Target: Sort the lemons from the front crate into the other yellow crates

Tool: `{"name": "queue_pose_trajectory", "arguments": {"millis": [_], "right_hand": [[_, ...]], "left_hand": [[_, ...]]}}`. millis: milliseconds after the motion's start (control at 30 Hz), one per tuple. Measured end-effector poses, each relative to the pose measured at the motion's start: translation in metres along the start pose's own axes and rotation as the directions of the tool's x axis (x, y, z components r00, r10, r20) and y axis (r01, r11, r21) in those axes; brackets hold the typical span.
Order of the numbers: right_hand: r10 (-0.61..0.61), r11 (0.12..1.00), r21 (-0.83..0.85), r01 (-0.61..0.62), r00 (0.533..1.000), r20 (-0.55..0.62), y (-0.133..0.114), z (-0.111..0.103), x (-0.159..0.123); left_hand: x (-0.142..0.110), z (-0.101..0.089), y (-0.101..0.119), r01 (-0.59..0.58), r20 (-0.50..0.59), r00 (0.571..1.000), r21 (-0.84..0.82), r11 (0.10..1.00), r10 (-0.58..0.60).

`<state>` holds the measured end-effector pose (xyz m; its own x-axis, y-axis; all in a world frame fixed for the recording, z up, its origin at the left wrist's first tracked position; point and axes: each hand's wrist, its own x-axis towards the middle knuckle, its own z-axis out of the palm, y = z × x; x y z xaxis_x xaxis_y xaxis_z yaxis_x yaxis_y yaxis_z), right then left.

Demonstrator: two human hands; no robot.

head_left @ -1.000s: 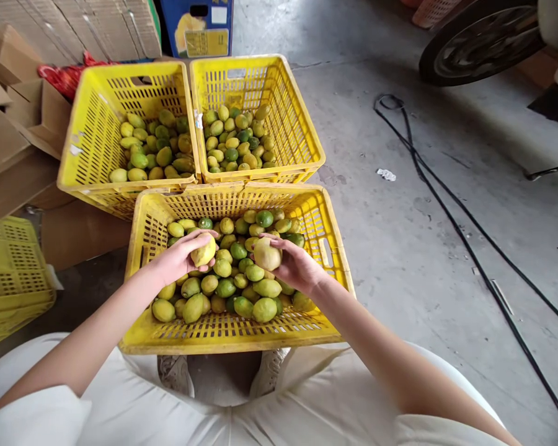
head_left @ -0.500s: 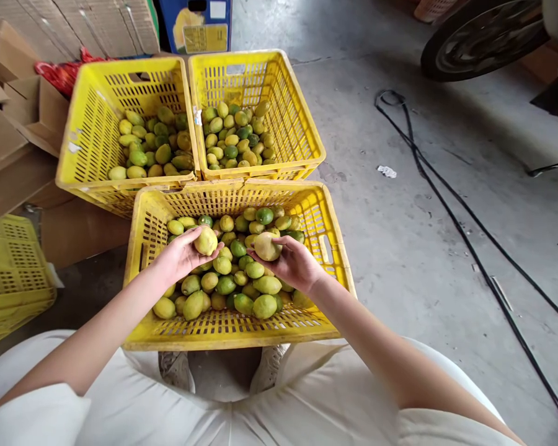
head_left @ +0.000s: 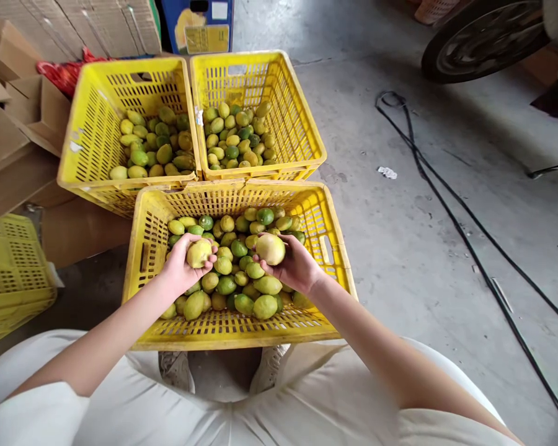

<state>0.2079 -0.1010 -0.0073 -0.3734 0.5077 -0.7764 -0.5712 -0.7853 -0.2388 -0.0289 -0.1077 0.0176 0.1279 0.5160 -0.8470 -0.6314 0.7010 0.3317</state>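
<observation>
My left hand (head_left: 182, 265) is closed around a yellow lemon (head_left: 198, 254), with the fingers curled under it. In my right hand (head_left: 296, 265) rests a paler yellow lemon (head_left: 270, 249), gripped from its right side. Both hands are above the near yellow crate (head_left: 239, 339), which holds many green and yellow lemons (head_left: 267, 285). Behind it stand two more yellow crates, a back left crate (head_left: 95, 118) and a back right crate (head_left: 302, 114). Each has lemons in its bottom.
Cardboard boxes (head_left: 9, 142) lie at the left beside a stacked yellow-green crate (head_left: 13, 266). A blue carton (head_left: 198, 28) stands at the back. On the concrete floor at right run a black cable (head_left: 465, 229) and a wheel (head_left: 483, 40).
My left hand has come down and slightly left with its lemon. The lemon in my right hand has been turned and shows a different side, with the fingers shifted around it.
</observation>
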Motion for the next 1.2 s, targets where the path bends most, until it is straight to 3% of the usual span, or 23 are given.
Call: {"name": "queue_pose_trajectory", "arguments": {"millis": [133, 200, 433, 667, 767, 900, 1033, 1200], "right_hand": [[0.008, 0.998, 0.060, -0.008, 1.000, 0.014, 0.000, -0.004, 0.002], [-0.004, 1.000, 0.022, 0.003, 1.000, 0.015, 0.003, -0.006, 0.003], [-0.083, 0.992, -0.092, 0.091, 0.993, 0.088, 0.010, -0.008, 0.003], [-0.029, 0.992, -0.121, 0.029, 1.000, 0.005, 0.010, 0.000, 0.002], [-0.063, 0.993, -0.093, 0.069, 0.995, 0.073, 0.009, -0.001, 0.001], [-0.099, 0.988, -0.095, 0.121, 0.973, 0.207, 0.011, -0.005, 0.000], [-0.079, 0.986, -0.126, 0.106, 0.976, 0.203, 0.015, -0.005, -0.001], [-0.076, 0.995, -0.054, 0.085, 0.986, 0.151, 0.013, -0.003, -0.002]], "left_hand": [[-0.006, 0.003, 0.003, -0.152, -0.062, 0.988, -0.165, 0.975, 0.143], [-0.008, 0.003, 0.004, -0.169, -0.029, 0.986, -0.174, 0.970, 0.166], [-0.003, -0.003, -0.001, -0.104, 0.215, 0.973, 0.110, 0.988, 0.079], [-0.001, -0.003, 0.002, -0.031, 0.029, 0.999, 0.004, 1.000, 0.031], [-0.001, 0.000, 0.001, -0.054, -0.013, 0.999, -0.080, 0.995, 0.053], [-0.004, 0.002, -0.001, -0.063, 0.064, 0.996, 0.030, 0.998, 0.061], [-0.008, -0.002, -0.004, -0.034, 0.210, 0.978, 0.188, 0.982, -0.007], [-0.006, -0.003, -0.005, 0.005, 0.118, 0.993, 0.154, 0.988, -0.024]]}}
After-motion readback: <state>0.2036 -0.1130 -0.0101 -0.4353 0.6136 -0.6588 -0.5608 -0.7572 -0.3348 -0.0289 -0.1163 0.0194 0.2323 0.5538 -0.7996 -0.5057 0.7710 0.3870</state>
